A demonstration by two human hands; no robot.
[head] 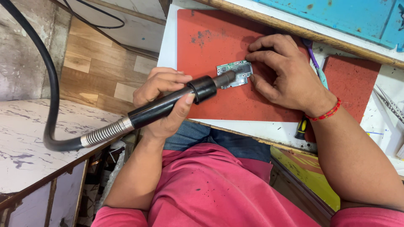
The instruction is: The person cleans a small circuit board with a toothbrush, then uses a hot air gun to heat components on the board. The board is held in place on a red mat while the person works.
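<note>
Circuit board (234, 73) lies flat on red mat (219, 50), pinned under right hand (281, 71) fingertips at its far edge, likely to stop sliding. Left hand (164, 98) wraps closed around black hot-air handpiece (176, 103), nozzle angled down just over board's near edge. Right wrist rests on mat; left forearm raised.

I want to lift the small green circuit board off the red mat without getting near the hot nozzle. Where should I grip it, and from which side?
Probably pinch the small green circuit board by its far and right edges, coming from the right hand's side. It lies flat on the red mat, and the black hot-air handpiece, held in the left hand, has its nozzle over the left end.
</note>
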